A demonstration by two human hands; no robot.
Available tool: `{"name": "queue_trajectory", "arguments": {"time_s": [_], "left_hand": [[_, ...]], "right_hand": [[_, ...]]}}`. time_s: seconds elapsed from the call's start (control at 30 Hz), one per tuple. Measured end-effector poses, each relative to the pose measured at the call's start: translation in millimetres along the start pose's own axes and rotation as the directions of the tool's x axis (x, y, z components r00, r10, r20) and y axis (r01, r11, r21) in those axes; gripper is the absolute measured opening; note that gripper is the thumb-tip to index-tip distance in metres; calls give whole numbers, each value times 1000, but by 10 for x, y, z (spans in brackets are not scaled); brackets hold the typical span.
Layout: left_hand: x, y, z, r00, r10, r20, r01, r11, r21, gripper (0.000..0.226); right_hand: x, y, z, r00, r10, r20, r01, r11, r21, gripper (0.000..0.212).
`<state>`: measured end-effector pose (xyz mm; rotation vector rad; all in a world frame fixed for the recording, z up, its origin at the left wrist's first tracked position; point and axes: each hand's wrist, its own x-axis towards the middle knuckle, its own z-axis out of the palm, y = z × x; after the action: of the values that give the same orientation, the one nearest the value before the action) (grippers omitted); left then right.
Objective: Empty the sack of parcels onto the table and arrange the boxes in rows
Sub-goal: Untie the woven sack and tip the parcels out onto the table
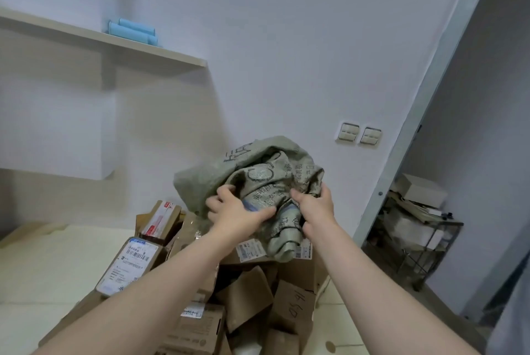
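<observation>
1. Gripping the crumpled woven sack [258, 174], left hand [238, 211] and right hand [314, 205] curl fingers into its cloth — lifted above the pile.
2. Cardboard parcels [246, 294] lie heaped beneath on the pale table [43, 268] — labels showing.

Both hands — left hand [233, 212], right hand [315, 207] — grip a crumpled grey-green sack [258, 175] above a heap of cardboard boxes [252, 294] on a pale table [43, 263].
</observation>
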<state>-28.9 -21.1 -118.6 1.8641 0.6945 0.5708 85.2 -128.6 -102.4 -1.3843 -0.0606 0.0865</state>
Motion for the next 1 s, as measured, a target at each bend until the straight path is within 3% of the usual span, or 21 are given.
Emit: {"name": "queue_trajectory", "arguments": {"time_s": [0.07, 0.17, 0.27, 0.33, 0.4, 0.47, 0.57, 0.67, 0.8, 0.83, 0.93, 1.0], "left_hand": [[-47, 90, -98, 989, 64, -131, -49, 992, 119, 101], [30, 199, -309, 958, 200, -207, -176, 976, 131, 105], [184, 147, -553, 990, 79, -116, -68, 993, 93, 122], [271, 3, -628, 1000, -23, -17, 24, 999, 24, 126], [274, -141, -620, 986, -57, 157, 100, 955, -281, 125], [167, -186, -538, 961, -5, 277, 157, 835, -527, 126], [59, -154, -470, 963, 53, 265, 168, 652, -740, 115], [37, -208, -459, 964, 38, 262, 193, 575, -795, 111], [33, -364, -401, 951, -38, 307, 282, 515, -810, 111], [41, -409, -389, 948, -46, 316, 298, 484, -823, 108], [69, -549, -400, 956, -96, 276, 291, 395, -871, 105], [56, -656, -461, 962, -133, 237, 270, 379, -885, 105]], "right_hand": [[-3, -53, -64, 991, -135, 11, 135, 976, -169, 79], [-57, -73, -171, 963, -235, 134, 268, 898, -350, 82], [-140, -65, -256, 943, -216, 254, 275, 935, -225, 73], [-218, -99, -258, 930, -186, 316, 217, 974, -67, 58], [-314, -120, -210, 916, -158, 369, 152, 987, 45, 53], [-373, -76, -134, 919, -108, 379, 74, 992, 104, 50], [-457, 50, -47, 917, 10, 399, -87, 981, 174, 44], [-517, 205, -22, 876, 97, 473, -204, 962, 181, 45], [-467, 384, 100, 841, 215, 496, -318, 939, 133, 87], [-449, 406, 145, 814, 256, 522, -361, 926, 108, 89], [-431, 496, 257, 684, 332, 650, -458, 888, 29, 58], [-459, 565, 366, 654, 352, 670, -475, 880, 2, 42]]}}
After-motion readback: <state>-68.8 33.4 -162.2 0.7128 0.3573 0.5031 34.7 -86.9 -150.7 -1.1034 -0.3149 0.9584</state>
